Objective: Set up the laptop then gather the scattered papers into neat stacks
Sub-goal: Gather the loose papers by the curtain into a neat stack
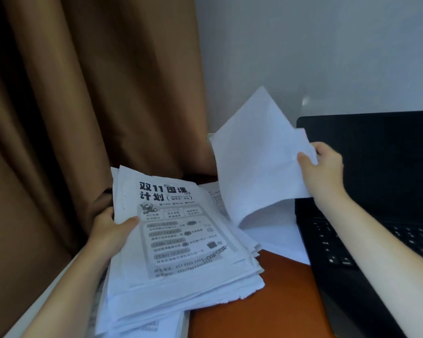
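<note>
My left hand (110, 230) grips a thick stack of papers (181, 252) by its left edge, thumb on top; the top sheet is a printed flyer with large black characters. My right hand (324, 169) pinches the corner of a blank white sheet (257, 154), lifted and curling above the desk, beside the stack. The black laptop (376, 191) stands open at the right, screen dark, keyboard under my right forearm. More loose papers (279, 237) lie flat on the desk between the stack and the laptop.
An orange-brown desk (266, 311) shows below the stack. A brown curtain (83, 93) hangs at the left and a pale wall (327, 45) is behind. Further sheets (142, 330) lie under the held stack at the lower left edge.
</note>
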Demonstrator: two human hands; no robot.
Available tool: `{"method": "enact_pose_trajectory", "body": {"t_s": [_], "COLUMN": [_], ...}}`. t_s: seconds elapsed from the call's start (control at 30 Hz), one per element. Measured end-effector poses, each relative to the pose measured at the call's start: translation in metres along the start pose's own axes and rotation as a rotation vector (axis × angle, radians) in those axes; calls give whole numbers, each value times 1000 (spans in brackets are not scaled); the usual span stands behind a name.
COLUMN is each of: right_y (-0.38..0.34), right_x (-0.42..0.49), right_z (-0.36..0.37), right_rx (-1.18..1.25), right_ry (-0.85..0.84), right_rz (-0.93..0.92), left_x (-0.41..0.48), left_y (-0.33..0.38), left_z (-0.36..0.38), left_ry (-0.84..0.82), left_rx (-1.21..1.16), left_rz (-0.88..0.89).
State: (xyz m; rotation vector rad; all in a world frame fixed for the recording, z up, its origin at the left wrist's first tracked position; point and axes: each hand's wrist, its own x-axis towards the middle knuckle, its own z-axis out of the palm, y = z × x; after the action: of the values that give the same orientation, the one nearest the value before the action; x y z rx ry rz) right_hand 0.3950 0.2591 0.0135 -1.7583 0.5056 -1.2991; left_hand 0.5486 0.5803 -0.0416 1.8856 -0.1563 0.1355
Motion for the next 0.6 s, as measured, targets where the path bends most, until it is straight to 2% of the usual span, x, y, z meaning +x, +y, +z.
{"method": "enact_pose_trajectory", "body": {"t_s": [0.07, 0.17, 0.27, 0.4, 0.5, 0.6], "right_y": [-7, -11, -8, 3, 16, 21], "right_x": [2, -6, -22, -56, -77, -85], "right_z": [-3, 5, 20, 44, 56, 58], "right_rx": [86, 165, 170, 132, 52, -228], "right_ry": [-55, -225, -418, -677, -890, -1110], "right_rz": [72, 208, 336, 472, 369, 171], "left_x": [0, 0, 1, 10, 12, 5], "left_y": [1, 0, 0, 5, 2, -3], "left_z": [0, 1, 5, 16, 20, 15], "left_ry": [-11, -35, -35, 26, 22, -66], "left_rx": [8, 16, 25, -43, -57, 39], "left_rz": [-13, -39, -64, -196, -216, -122]}}
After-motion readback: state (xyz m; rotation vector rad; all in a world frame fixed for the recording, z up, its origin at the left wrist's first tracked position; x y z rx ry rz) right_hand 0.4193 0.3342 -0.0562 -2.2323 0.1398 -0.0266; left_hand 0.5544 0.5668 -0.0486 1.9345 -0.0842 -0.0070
